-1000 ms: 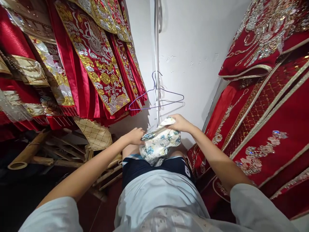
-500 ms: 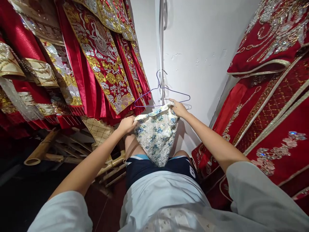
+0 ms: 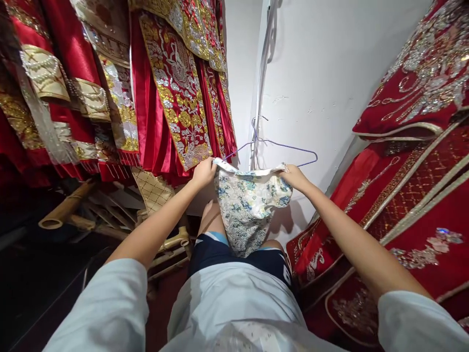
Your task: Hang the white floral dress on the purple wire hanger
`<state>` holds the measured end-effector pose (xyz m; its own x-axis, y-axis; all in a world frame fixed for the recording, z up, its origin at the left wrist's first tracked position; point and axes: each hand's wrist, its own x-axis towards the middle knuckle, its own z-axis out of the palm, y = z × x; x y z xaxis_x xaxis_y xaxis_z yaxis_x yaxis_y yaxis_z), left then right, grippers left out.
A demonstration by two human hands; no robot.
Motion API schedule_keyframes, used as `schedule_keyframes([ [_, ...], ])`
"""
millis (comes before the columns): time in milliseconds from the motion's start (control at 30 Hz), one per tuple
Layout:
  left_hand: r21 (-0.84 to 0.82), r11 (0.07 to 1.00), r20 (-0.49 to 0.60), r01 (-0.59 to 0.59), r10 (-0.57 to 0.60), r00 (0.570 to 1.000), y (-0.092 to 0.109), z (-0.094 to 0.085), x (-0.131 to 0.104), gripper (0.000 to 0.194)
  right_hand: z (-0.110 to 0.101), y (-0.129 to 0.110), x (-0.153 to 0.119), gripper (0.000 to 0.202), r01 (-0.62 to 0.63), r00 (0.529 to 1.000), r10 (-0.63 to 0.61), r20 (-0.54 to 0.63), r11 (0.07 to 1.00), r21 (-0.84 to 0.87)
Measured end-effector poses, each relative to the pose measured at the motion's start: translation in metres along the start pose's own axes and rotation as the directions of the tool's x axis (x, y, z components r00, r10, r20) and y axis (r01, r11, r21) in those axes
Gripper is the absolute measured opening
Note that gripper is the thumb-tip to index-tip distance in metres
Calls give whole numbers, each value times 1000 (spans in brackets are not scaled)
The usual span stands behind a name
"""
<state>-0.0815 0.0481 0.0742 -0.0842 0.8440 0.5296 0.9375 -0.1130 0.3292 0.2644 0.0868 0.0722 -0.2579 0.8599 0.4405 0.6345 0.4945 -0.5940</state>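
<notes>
A white garment with a blue and green floral pattern [image 3: 249,200] hangs stretched between my two hands, in front of my thighs. My left hand [image 3: 203,174] is closed on the upper left corner of its edge. At the upper right corner, my right hand [image 3: 293,177] pinches the same edge. Behind the cloth, a purple wire hanger [image 3: 289,146] hangs near the wall, its lower left part hidden by the garment. Neither hand visibly holds the hanger. I cannot make out the garment's exact kind.
Red and gold embroidered costumes [image 3: 183,98] hang at the left. More red beaded garments [image 3: 406,190] fill the right side. Bamboo furniture [image 3: 62,208] stands low at the left. A white wall [image 3: 311,63] with a vertical pole [image 3: 262,63] lies ahead.
My hands have moved apart, the right one outward, so the garment's top edge is spread wider. The hanger appears tilted and further right in view. The camera view has shifted slightly.
</notes>
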Motion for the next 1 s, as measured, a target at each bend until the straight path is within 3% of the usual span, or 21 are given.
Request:
schedule_keyframes([
  [200,-229,949,-73,-216,205,976,46,8,36,37,13,-5,-4,19,39,993,-58,103,983,179],
  [367,-256,925,-176,-282,242,954,57,4,43,26,4,-11,-17,22,71,978,-112,178,972,224],
  [433,-228,930,-183,-288,250,951,54,0,43,22,-7,-10,-18,39,123,985,-145,98,973,196],
  [533,-184,935,-183,-302,269,945,52,-4,41,19,-25,-3,-12,66,160,965,-136,-225,983,92],
  [567,-178,935,-180,-308,277,944,52,-5,41,18,-31,0,-9,66,139,942,-111,-316,988,68],
  [633,-171,935,-166,-310,283,945,53,-5,40,18,-41,9,-2,53,93,929,-64,-364,994,61],
  [733,-156,957,-167,-245,219,961,51,-5,39,17,-55,21,3,28,86,973,-61,-224,991,104],
  [867,-292,954,-207,-61,-1,978,28,-8,42,27,-80,27,2,25,41,994,-7,-108,947,317],
  [1000,-434,893,-22,115,-139,990,2,-2,42,23,-83,14,6,31,-2,999,25,-33,830,557],
])
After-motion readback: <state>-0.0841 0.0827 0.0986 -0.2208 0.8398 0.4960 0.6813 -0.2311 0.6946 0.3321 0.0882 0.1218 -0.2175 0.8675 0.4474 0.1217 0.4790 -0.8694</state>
